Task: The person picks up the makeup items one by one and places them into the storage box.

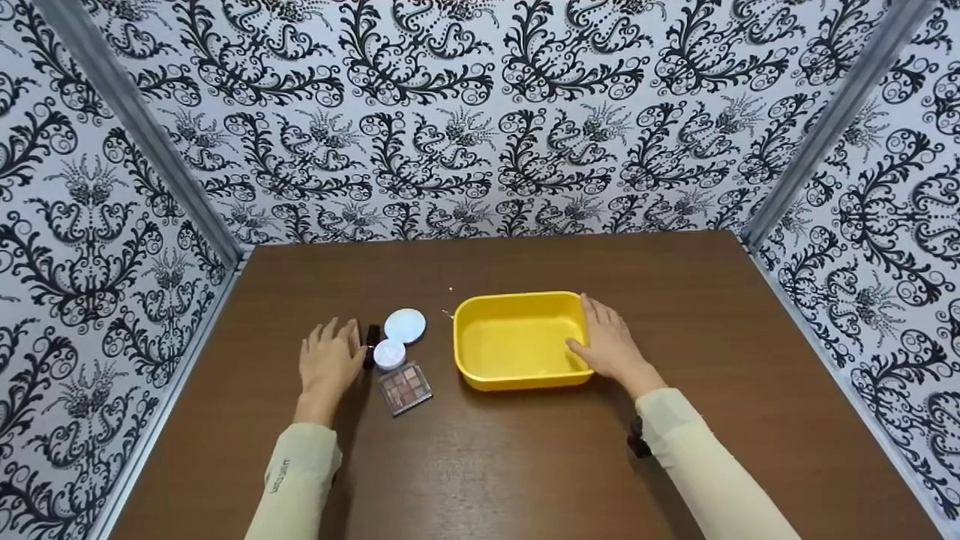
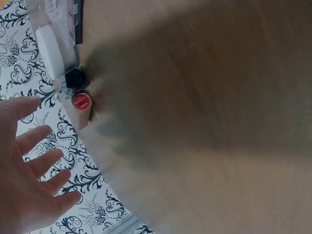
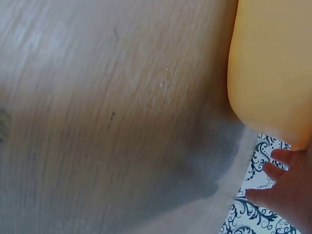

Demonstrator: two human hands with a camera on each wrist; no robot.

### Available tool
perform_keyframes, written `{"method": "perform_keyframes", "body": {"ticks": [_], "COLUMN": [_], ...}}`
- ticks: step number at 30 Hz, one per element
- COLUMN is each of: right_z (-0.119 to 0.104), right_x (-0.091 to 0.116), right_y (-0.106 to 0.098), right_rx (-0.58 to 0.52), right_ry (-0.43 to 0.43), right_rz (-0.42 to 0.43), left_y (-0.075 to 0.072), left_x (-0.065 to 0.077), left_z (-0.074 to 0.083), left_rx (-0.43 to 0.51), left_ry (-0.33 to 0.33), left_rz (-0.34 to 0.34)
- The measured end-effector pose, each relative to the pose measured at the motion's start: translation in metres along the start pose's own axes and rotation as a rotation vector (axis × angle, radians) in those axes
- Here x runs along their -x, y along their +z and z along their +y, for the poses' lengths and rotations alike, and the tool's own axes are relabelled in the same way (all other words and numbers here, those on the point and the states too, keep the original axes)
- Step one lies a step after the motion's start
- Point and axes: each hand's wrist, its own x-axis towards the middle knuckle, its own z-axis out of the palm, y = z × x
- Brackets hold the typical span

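Observation:
My left hand (image 1: 327,366) is spread beside a small beige tube (image 1: 355,337), which has a red round end (image 2: 82,101) in the left wrist view. A dark tube (image 1: 372,346) stands right beside it. Close by are a white round jar (image 1: 389,354), a larger pale round disc (image 1: 405,325) and a square eyeshadow palette (image 1: 406,388). My right hand (image 1: 611,345) is at the right rim of a yellow plastic tub (image 1: 517,337). Its thumb reaches over the rim; the other fingers extend along the outside, spread apart in the right wrist view. Nothing lies inside the tub.
All of it stands on a brown wooden table (image 1: 480,457). Patterned black-and-white walls (image 1: 465,127) close off the back and both sides, with grey metal posts (image 1: 825,120) at the corners. Tiny bright specks (image 1: 448,313) lie left of the tub.

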Motion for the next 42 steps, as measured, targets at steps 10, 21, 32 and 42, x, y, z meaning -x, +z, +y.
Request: {"method": "perform_keyframes", "body": {"ticks": [10,21,32,42], "right_z": [-0.001,0.006,0.001,-0.001], "right_x": [-0.001,0.000,-0.002,-0.001], "right_y": [-0.001,0.000,0.001,0.000], "right_rx": [0.011,0.030,0.028,0.036], "right_ry": [0.047,0.034,0.032,0.037], "right_rz": [-0.041,-0.014,-0.018,-0.019], "left_y": [0.008,0.015,0.014,0.019], "left_x": [0.003,0.006,0.009,0.013], "left_z": [0.004,0.019,0.028,0.042], "left_rx": [0.005,0.011,0.030,0.057], "left_ry": [0.022,0.096,0.109,0.111], "left_rz": [-0.007,0.027,0.004,-0.005]}}
